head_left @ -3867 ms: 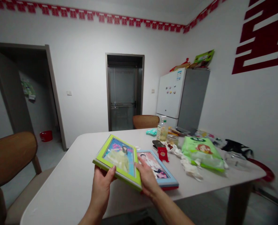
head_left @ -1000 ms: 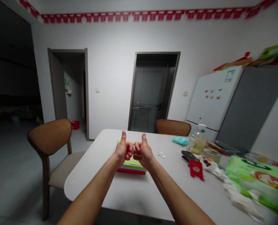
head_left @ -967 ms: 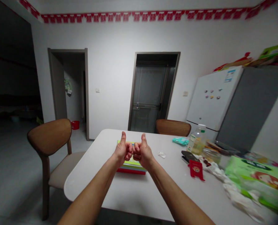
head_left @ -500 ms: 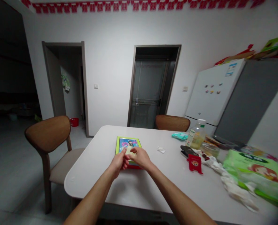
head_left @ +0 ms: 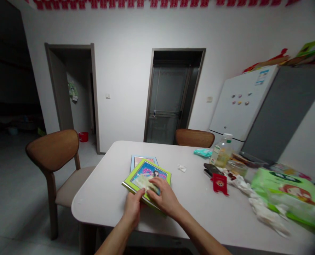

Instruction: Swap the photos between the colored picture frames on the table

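Observation:
A picture frame with a lime-green border (head_left: 136, 169) is turned at an angle near the table's front edge; its blue picture shows a long-haired figure. My left hand (head_left: 133, 208) grips its lower left edge, thumb on top. Over the lower part of the picture is my right hand (head_left: 165, 195), fingers bent and thumb near the index finger. A pale patch (head_left: 142, 181) shows by these fingertips; I cannot tell whether it is part of the picture or something held. Behind, partly covered, lies a light-blue picture frame (head_left: 132, 163).
On the white table (head_left: 104, 184) lies a scrap of tissue (head_left: 182, 168). To the right are a bottle (head_left: 221, 152), a black phone-like object (head_left: 212, 169), a red card (head_left: 220, 184), crumpled tissue (head_left: 266, 214) and a green tissue pack (head_left: 290, 194). Wooden chairs (head_left: 53, 150) stand around.
The green frame has come toward me and turned clockwise, uncovering the light-blue frame behind it. My left hand has gone to its lower left edge; my right hand has shifted slightly right and down.

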`<state>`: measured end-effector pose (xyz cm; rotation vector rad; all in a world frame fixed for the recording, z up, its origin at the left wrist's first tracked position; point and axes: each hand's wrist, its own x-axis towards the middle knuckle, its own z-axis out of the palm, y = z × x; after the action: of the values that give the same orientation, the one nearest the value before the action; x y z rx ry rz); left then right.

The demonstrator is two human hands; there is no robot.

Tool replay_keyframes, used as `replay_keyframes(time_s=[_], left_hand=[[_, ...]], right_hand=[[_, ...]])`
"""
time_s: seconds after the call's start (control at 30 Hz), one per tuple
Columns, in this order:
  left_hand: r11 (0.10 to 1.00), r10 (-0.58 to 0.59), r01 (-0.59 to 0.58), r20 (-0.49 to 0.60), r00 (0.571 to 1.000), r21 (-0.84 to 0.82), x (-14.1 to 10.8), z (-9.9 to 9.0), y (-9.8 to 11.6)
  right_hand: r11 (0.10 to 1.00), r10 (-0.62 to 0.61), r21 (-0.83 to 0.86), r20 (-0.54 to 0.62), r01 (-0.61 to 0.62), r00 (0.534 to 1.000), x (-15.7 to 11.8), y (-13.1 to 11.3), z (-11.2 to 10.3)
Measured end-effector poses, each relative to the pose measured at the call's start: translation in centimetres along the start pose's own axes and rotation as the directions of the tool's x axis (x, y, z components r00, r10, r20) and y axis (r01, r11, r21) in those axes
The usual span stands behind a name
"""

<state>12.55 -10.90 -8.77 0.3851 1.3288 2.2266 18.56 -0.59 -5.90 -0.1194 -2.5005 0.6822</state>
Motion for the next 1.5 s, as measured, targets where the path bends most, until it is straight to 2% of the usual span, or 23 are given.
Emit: replay_keyframes(time_s=[0.1,0.2,0.23,0.3,0.4,0.43,0.5,0.57,0.6,0.67,0.8,0.87,0.93,1.0,1.07,1.23,1.37,1.5], left_hand=[[0.997,0.021,-0.023,0.03,0.999,0.079,-1.3,0.1,0.8],[0.968,0.084,-0.104,0.096,0.992,0.23,-3.0,0.5,2.1],[0.936,0.123,-0.159,0.133,0.984,0.314,-3.7,0.7,2.6],[0.808,0.209,-0.302,0.234,0.95,0.506,-5.3,1.3,4.0],[0.535,0.294,-0.517,0.427,0.855,0.668,-7.9,2.2,6.3],[0.447,0.307,-0.588,0.503,0.808,0.673,-8.6,2.4,7.0],[0.265,0.315,-0.725,0.653,0.688,0.636,-9.6,2.5,7.7],[0.079,0.283,-0.809,0.766,0.578,0.582,-10.0,2.1,7.4],[-0.004,0.258,-0.827,0.8,0.542,0.562,-10.0,1.8,7.0],[-0.121,0.204,-0.833,0.835,0.511,0.539,-9.7,0.9,5.5],[-0.239,0.143,-0.823,0.857,0.496,0.516,-9.0,-0.4,2.3],[-0.286,0.104,-0.816,0.863,0.494,0.502,-8.9,-0.6,1.2],[-0.305,0.062,-0.81,0.859,0.509,0.501,-8.8,-0.6,0.7],[-0.279,0.015,-0.801,0.836,0.548,0.53,-8.7,-0.4,0.5],[-0.231,-0.028,-0.783,0.801,0.598,0.577,-8.5,-0.3,0.4],[-0.137,-0.065,-0.709,0.708,0.703,0.692,-7.4,0.1,-0.2],[-0.09,-0.085,-0.688,0.682,0.726,0.721,-6.7,0.1,-0.9],[-0.035,-0.127,-0.692,0.684,0.718,0.721,-6.5,-0.3,-1.2]], right_hand=[[0.989,0.122,0.1,-0.155,-0.108,0.98,-0.6,0.9,-1.2],[0.946,0.257,0.259,-0.238,-0.194,0.937,-1.5,1.6,-2.6],[0.918,0.311,0.328,-0.249,-0.223,0.917,-1.8,1.5,-3.1],[0.848,0.419,0.457,-0.265,-0.27,0.869,-2.7,1.0,-4.1],[0.745,0.537,0.602,-0.285,-0.287,0.794,-4.0,-0.6,-5.4],[0.703,0.571,0.649,-0.272,-0.29,0.775,-4.4,-1.1,-5.8],[0.598,0.625,0.741,-0.194,-0.304,0.756,-5.1,-2.0,-6.1],[0.498,0.651,0.799,-0.088,-0.337,0.754,-5.6,-2.4,-6.2],[0.464,0.653,0.81,-0.039,-0.358,0.757,-5.7,-2.3,-6.0],[0.406,0.653,0.816,0.056,-0.412,0.755,-6.0,-1.8,-5.5],[0.341,0.631,0.786,0.216,-0.517,0.745,-6.2,0.2,-3.8],[0.392,0.61,0.734,0.244,-0.555,0.754,-6.2,1.4,-2.8],[0.513,0.597,0.647,0.204,-0.564,0.776,-6.1,2.6,-1.9],[0.653,0.575,0.526,0.124,-0.545,0.809,-5.9,4.0,-1.1],[0.752,0.542,0.403,0.074,-0.522,0.837,-5.6,5.1,-0.3],[0.864,0.467,0.189,0.043,-0.467,0.883,-4.6,6.6,1.0],[0.935,0.353,-0.039,0.028,-0.352,0.935,-4.2,6.6,1.2],[0.936,0.308,-0.183,0.005,-0.302,0.951,-4.1,6.5,1.3]])
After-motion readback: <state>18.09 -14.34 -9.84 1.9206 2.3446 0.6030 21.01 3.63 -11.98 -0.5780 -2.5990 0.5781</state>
